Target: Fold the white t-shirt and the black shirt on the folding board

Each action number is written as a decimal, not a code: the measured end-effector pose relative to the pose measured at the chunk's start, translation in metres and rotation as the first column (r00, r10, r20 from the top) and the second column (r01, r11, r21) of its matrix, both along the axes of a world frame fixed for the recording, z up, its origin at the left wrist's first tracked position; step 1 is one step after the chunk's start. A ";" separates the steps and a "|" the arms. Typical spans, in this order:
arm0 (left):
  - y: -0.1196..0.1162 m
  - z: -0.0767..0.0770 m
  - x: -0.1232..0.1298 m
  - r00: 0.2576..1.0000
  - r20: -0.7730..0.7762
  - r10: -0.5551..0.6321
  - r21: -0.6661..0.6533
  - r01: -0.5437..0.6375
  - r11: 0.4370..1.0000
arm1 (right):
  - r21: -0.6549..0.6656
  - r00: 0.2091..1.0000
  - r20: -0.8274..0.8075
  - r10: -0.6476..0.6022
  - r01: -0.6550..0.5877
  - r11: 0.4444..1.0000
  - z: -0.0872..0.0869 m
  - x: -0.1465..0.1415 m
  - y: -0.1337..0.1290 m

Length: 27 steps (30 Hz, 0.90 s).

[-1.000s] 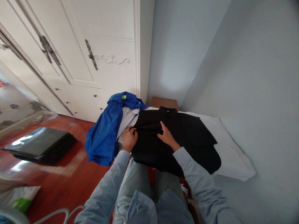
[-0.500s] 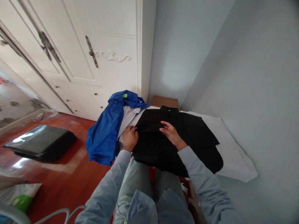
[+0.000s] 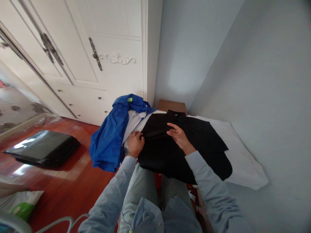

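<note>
Since half a second back my right hand (image 3: 178,136) has slid a touch up the black shirt (image 3: 170,149) toward the collar (image 3: 175,114), fingers a bit more spread and lifted, while my left hand (image 3: 134,143) hasn't really budged. The left one is curled closed, pinching the shirt's edge at about 9 o'clock of the garment, right where the black fabric meets the pale shirt (image 3: 132,121) underneath. The right one is open and flat-ish, fingertips resting on or just above the chest area near the middle, not gripping anything as far as I can see. The black shirt is lying face up on the white cloth (image 3: 243,161) covering the board, collar pointing to 12 o'clock, hem hanging toward me at 6, one sleeve folded across at 3 o'clock. A blue jacket (image 3: 109,139) is heaped just beside it at 9 to 10 o'clock, draping off the edge toward the wooden floor (image 3: 68,181). A black flat case (image 3: 41,150) sits on the floor well off to 9 o'clock, and the white wardrobe (image 3: 97,48) stands behind it all. Handling-wise I'd guess this thing is light, floppy and a bit slippery, so it'll bunch if I drag it by one spot; seams, shoulders and the side edge are the sane places to pinch, and a flat palm works best for smoothing it.
</note>
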<state>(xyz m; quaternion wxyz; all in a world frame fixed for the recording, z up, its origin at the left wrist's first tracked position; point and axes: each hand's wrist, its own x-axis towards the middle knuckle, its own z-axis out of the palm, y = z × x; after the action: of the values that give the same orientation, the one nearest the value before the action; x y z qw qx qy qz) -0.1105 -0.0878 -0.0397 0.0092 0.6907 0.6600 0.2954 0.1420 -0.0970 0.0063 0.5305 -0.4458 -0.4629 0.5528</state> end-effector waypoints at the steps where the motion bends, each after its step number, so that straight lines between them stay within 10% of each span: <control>1: 0.000 0.000 0.000 1.000 -0.007 -0.006 -0.005 0.006 1.000 | 0.011 0.997 -0.080 -0.005 0.006 1.000 0.003 0.000 0.000; 8: 0.000 -0.002 -0.002 1.000 -0.018 -0.014 0.009 0.014 1.000 | -0.237 0.992 0.038 0.119 -0.106 0.966 -0.010 0.009 -0.011; 19: 0.000 -0.002 -0.001 0.999 0.038 -0.015 0.052 0.013 0.999 | -0.125 0.893 0.449 -0.015 0.080 0.989 -0.027 -0.003 -0.001; 27: 0.001 -0.003 -0.002 1.000 0.018 -0.016 0.061 0.015 0.998 | -0.009 0.984 0.179 0.020 -0.018 1.000 0.000 -0.018 -0.008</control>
<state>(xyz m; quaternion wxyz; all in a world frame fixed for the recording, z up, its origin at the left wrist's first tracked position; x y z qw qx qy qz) -0.1124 -0.0863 -0.0428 -0.0034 0.6931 0.6450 0.3218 0.1244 -0.1046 0.0063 0.4799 -0.4910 -0.5110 0.5172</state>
